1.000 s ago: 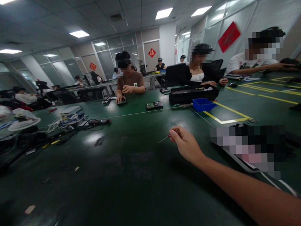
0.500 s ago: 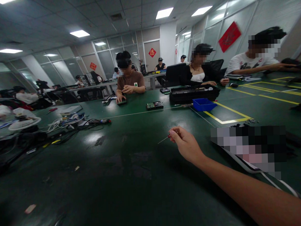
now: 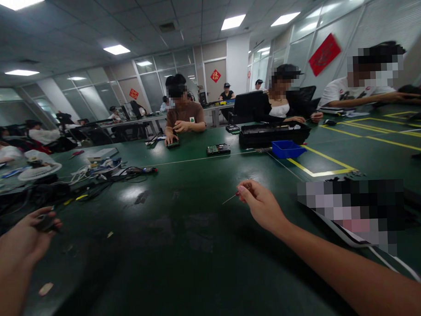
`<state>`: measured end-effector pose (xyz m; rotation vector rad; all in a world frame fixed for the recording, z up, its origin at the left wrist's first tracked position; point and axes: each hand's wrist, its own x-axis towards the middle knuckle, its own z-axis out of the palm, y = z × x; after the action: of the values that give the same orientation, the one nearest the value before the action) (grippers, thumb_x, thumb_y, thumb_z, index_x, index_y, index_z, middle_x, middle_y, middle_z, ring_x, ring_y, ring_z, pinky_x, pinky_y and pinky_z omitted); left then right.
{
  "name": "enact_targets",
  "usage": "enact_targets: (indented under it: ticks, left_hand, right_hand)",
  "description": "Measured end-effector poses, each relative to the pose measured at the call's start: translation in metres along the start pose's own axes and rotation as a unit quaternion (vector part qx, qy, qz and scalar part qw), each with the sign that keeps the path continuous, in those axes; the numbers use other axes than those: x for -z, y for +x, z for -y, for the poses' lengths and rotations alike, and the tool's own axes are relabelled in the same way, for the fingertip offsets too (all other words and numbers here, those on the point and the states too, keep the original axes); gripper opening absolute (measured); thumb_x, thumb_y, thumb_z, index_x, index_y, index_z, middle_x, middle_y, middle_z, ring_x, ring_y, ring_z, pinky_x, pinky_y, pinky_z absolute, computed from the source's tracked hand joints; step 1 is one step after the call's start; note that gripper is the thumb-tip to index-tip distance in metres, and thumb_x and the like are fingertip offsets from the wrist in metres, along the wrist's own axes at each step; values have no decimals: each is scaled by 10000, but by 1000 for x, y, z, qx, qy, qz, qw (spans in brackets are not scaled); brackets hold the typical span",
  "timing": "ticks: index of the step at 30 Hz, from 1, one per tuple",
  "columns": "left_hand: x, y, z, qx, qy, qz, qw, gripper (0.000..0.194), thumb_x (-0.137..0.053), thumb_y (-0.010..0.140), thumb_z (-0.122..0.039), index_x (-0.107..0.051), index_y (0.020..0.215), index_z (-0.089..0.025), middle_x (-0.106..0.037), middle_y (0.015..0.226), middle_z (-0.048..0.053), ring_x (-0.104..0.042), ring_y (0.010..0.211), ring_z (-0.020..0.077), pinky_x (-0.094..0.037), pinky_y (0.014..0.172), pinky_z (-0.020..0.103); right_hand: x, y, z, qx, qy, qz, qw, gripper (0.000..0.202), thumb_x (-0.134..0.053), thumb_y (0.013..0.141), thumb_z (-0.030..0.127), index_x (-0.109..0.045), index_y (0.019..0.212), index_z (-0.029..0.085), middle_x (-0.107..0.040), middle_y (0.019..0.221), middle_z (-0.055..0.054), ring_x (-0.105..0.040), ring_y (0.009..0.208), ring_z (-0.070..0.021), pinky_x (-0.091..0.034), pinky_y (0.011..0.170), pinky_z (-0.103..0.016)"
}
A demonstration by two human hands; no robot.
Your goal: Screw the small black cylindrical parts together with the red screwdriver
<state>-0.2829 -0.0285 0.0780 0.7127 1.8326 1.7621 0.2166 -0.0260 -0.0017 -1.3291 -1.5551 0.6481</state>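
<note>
My right hand (image 3: 262, 202) is closed round the red handle of a thin screwdriver (image 3: 230, 198), whose shaft points left and slightly down above the green table (image 3: 149, 280). At the left edge, my left hand (image 3: 25, 238) has its fingers wrapped round a small dark object (image 3: 45, 222); its details are too blurred to tell. The two hands are far apart, both raised over the table. A circuit-board device (image 3: 218, 149) lies beyond my right hand, near a blue tray (image 3: 288, 149).
Black cables (image 3: 107, 180) and a white basket (image 3: 40, 171) lie at the left. A long black bin (image 3: 273, 134) stands behind the blue tray. A blurred-out flat item (image 3: 350, 213) is by my right forearm. Several people sit around the table.
My left hand has come into view from the left, holding the small dark object. My right hand and the screwdriver have barely moved. The view has shifted slightly.
</note>
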Motion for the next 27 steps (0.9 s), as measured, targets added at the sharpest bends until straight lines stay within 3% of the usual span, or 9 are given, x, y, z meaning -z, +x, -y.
enact_targets:
  ticks: [2, 5, 10, 15, 18, 21, 24, 27]
  left_hand:
    - [-19, -1, 6, 2, -46, 31, 998, 318, -348, 786, 85, -559, 797, -153, -533, 593, -52, -482, 548, 89, -450, 487, 135]
    - [-65, -20, 9, 27, -105, 124, 986, 289, -404, 749, 39, -591, 840, -161, -553, 660, -15, -509, 570, 126, -468, 486, 196]
    - [-143, -80, 5, 15, -114, 251, 961, 332, -425, 698, 14, -594, 929, -154, -535, 742, 5, -517, 599, 120, -437, 552, 213]
    - [-196, -145, 14, -18, -76, 366, 927, 330, -451, 687, -46, -587, 968, -153, -551, 812, 17, -513, 650, 118, -393, 600, 228]
    - [-216, -177, 32, -48, -26, 419, 906, 262, -465, 730, -92, -626, 927, -155, -584, 822, 28, -533, 714, 142, -408, 666, 252]
    - [-224, -196, 53, -144, 80, 483, 860, 241, -429, 812, -151, -638, 930, -178, -612, 867, 37, -560, 814, 179, -436, 757, 297]
    - [-222, -201, 69, -220, 167, 519, 809, 297, -487, 817, -161, -618, 1082, -199, -633, 1012, 48, -579, 937, 208, -450, 841, 335]
    - [-218, -197, 76, -258, 216, 509, 792, 466, -564, 731, -65, -561, 1180, -189, -622, 1119, 70, -585, 995, 209, -456, 891, 337]
  right_hand:
    - [0, 0, 1, 2, 2, 0, 1000, 304, -472, 970, 468, -630, 974, 209, -677, 816, -37, -645, 771, -204, -479, 707, -342]
    - [0, 0, 2, 3, 5, -3, 1000, 300, -477, 966, 460, -633, 979, 204, -681, 815, -39, -651, 772, -204, -483, 707, -337]
    - [2, -2, 5, -1, -7, 6, 1000, 297, -490, 962, 459, -645, 950, 206, -687, 797, -33, -643, 730, -191, -476, 673, -319]
    - [2, -3, 6, -4, -10, 21, 1000, 317, -519, 949, 487, -664, 892, 211, -693, 752, -19, -649, 689, -183, -463, 634, -304]
    - [2, -3, 6, -8, -5, 26, 1000, 347, -542, 932, 525, -666, 862, 209, -708, 753, -25, -658, 685, -189, -463, 624, -308]
    - [1, -4, 6, 2, -14, 30, 999, 358, -554, 924, 540, -660, 829, 211, -699, 721, -19, -631, 642, -183, -447, 595, -310]
    - [1, -5, 6, 14, -5, 24, 1000, 321, -543, 936, 493, -657, 829, 212, -687, 713, -15, -613, 632, -177, -446, 593, -312]
    - [1, -5, 7, 13, 60, 2, 998, 274, -541, 935, 445, -653, 857, 208, -684, 717, -20, -631, 655, -181, -481, 624, -319]
